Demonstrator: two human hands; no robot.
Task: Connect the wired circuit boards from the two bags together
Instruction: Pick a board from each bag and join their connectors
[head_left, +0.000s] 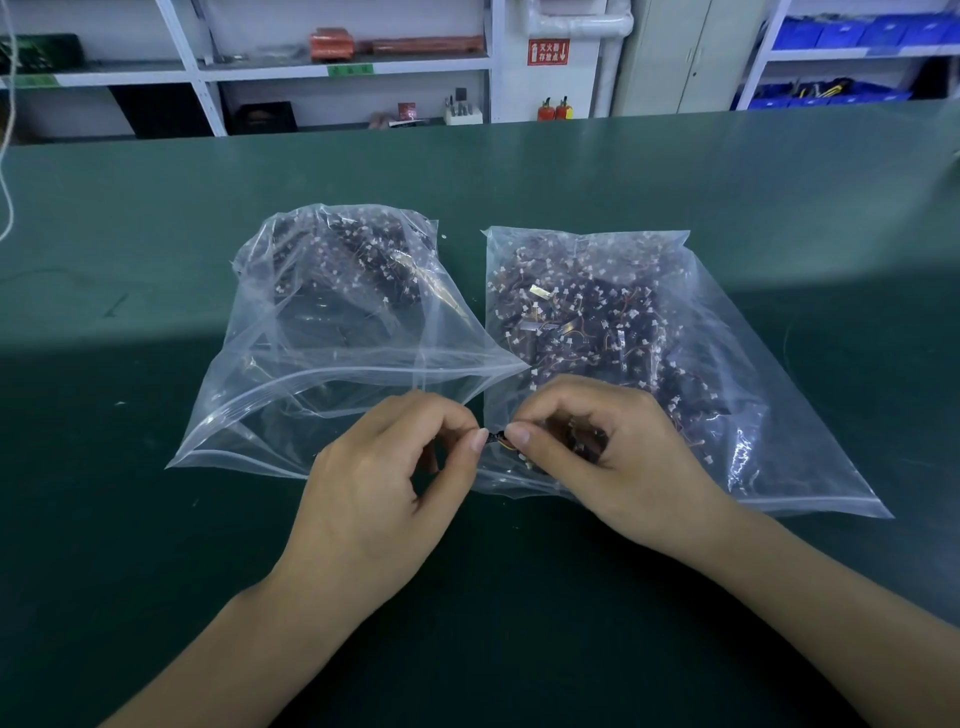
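Two clear plastic bags lie side by side on the green table (156, 519). The left bag (332, 322) holds dark circuit boards at its far end. The right bag (649, 322) is packed with several dark boards with white connectors and thin red and orange wires. In front of the bags, my left hand (384, 493) and my right hand (597, 457) meet fingertip to fingertip. Between them they pinch a small dark wired board piece (496, 437) with a bit of orange wire showing. Most of the piece is hidden by my fingers.
White shelving (343, 67) with boxes and small items stands beyond the table's far edge. Blue bins (831, 62) fill shelves at the back right. A pale cord (5, 182) hangs at the far left.
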